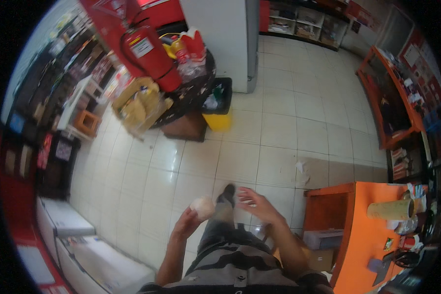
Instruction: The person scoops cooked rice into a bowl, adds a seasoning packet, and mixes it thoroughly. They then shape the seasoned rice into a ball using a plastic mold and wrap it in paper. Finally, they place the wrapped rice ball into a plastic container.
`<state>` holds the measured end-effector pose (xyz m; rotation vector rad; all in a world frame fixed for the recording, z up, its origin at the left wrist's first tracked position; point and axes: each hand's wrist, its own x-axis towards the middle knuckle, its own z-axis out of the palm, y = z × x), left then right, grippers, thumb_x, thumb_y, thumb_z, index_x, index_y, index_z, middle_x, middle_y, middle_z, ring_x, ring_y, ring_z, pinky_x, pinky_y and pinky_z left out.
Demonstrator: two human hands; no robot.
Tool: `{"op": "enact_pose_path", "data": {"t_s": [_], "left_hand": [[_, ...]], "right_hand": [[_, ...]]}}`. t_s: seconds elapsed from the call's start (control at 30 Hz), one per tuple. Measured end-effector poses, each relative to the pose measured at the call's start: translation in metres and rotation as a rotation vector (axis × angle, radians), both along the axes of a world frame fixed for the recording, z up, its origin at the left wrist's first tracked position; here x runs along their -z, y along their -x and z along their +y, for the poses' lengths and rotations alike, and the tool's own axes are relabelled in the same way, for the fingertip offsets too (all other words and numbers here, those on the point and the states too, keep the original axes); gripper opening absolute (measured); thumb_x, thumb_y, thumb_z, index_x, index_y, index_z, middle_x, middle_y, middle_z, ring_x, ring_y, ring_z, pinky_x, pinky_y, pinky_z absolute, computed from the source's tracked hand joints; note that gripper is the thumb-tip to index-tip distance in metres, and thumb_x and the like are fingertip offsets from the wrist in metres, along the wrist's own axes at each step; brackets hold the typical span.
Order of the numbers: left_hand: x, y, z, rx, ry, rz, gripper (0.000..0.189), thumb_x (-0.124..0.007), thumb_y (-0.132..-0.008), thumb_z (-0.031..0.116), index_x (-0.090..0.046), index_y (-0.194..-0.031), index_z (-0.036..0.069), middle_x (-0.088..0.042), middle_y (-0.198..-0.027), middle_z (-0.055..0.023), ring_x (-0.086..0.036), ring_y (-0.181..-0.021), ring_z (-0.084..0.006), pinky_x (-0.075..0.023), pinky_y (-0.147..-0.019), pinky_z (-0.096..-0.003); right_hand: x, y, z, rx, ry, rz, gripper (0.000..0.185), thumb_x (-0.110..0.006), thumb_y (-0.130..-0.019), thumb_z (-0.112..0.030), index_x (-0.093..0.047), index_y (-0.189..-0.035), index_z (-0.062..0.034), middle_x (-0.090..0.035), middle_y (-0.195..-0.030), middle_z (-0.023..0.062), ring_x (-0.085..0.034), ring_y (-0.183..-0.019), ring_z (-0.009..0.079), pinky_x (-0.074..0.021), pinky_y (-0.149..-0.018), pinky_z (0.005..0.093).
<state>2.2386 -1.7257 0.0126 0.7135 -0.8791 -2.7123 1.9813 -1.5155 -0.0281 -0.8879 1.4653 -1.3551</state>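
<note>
My left hand (188, 221) is closed around the lower left side of a pale, rounded, crumpled-looking item (203, 208); blur hides what exactly it is. To the right, my right hand (256, 205) hangs in the air with fingers spread and nothing in it. Between and below the hands are my trouser legs and one dark shoe (228, 193) on the tiled floor (239, 158).
An orange table (364, 235) with a green-yellow cylinder (389, 210) stands at right. White chest freezers (106, 264) are lower left. Ahead are a round dark table (183, 99), a fire extinguisher (150, 55), an open cardboard box (141, 106) and a yellow bin (217, 119).
</note>
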Motion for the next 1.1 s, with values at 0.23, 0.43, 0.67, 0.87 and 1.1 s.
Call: {"op": "enact_pose_path", "data": {"t_s": [0.23, 0.43, 0.67, 0.87, 1.1], "left_hand": [[0.073, 0.295, -0.144, 0.403, 0.124, 0.007, 0.063, -0.07, -0.096, 0.026, -0.043, -0.148, 0.003, -0.055, -0.143, -0.0135, -0.052, -0.133, -0.0262, -0.0411, -0.114, -0.0455], [0.048, 0.583, -0.196, 0.653, 0.296, 0.054, 0.05, -0.061, -0.097, 0.007, -0.047, -0.145, 0.004, -0.058, -0.138, -0.0104, -0.056, -0.129, -0.0261, -0.0448, -0.111, -0.0429], [0.056, 0.826, -0.146, 0.823, 0.255, 0.071, 0.064, -0.066, -0.096, 0.019, -0.039, -0.151, 0.003, -0.046, -0.151, -0.0118, -0.043, -0.142, -0.0262, -0.0335, -0.119, -0.0423], [0.094, 0.921, -0.075, 0.756, 0.17, -0.202, 0.061, -0.061, -0.1, 0.019, -0.036, -0.153, 0.003, -0.044, -0.154, -0.0168, -0.042, -0.144, -0.0334, -0.0313, -0.121, -0.0497], [0.094, 1.085, 0.009, 1.021, 0.062, -0.172, 0.059, -0.059, -0.1, 0.021, -0.036, -0.15, -0.001, -0.045, -0.151, -0.0181, -0.045, -0.14, -0.0357, -0.0353, -0.118, -0.0498]], "right_hand": [[0.264, 0.11, 0.214, 1.063, -0.711, -0.445, 0.035, -0.061, -0.098, -0.017, -0.055, -0.132, -0.0075, -0.067, -0.115, 0.0069, -0.065, -0.095, 0.0165, -0.0532, -0.076, 0.0343], [0.263, 0.077, 0.317, 1.06, -0.89, -0.547, 0.025, -0.066, -0.097, -0.035, -0.064, -0.106, -0.0121, -0.066, -0.088, 0.0018, -0.062, -0.069, 0.0145, -0.0523, -0.062, 0.035], [0.272, 0.15, 0.172, 1.038, -0.346, -0.943, 0.045, -0.069, -0.096, -0.032, -0.056, -0.133, -0.0107, -0.069, -0.117, 0.0077, -0.07, -0.09, 0.022, -0.0544, -0.063, 0.0347], [0.199, 0.433, 0.164, 0.841, -0.837, -0.418, 0.045, -0.064, -0.099, -0.036, -0.059, -0.134, -0.0087, -0.072, -0.109, 0.0081, -0.069, -0.091, 0.0216, -0.0553, -0.077, 0.0383], [0.068, 0.713, 0.244, 1.472, -0.514, -0.11, 0.037, -0.063, -0.102, -0.028, -0.06, -0.129, -0.0036, -0.07, -0.105, 0.0112, -0.067, -0.095, 0.0181, -0.0542, -0.085, 0.0333]]}}
